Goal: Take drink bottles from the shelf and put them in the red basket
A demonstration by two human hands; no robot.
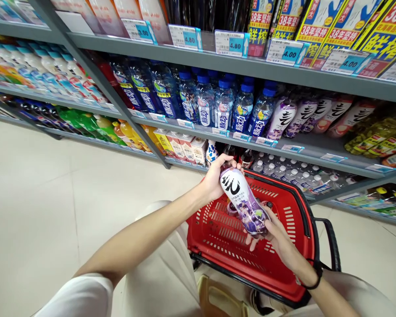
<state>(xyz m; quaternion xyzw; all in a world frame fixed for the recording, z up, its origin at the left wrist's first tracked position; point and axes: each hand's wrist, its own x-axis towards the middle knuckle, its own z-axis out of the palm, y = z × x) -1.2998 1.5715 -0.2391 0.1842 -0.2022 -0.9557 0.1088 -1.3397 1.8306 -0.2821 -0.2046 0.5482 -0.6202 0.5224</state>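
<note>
A drink bottle [242,200] with a white and purple label, grapes printed near its base, is tilted over the shopping basket. At its upper, cap end my left hand [217,176] is wrapped around the neck, hiding the cap. My right hand [274,231] holds the lower end, thumb on the label and fingers beneath. Below them is the red shopping basket [251,259] with slotted walls and a black handle. Partly covered by the bottle, a few dark bottles [231,208] lie inside the basket.
Blue-capped bottles [223,103] line the middle shelf, beside more white and purple bottles [281,115]. Price tags [229,43] run along the shelf edges. Cartons [185,147] and small water bottles [285,169] stand on the bottom shelf. A yellowish stool [206,295] is beneath me.
</note>
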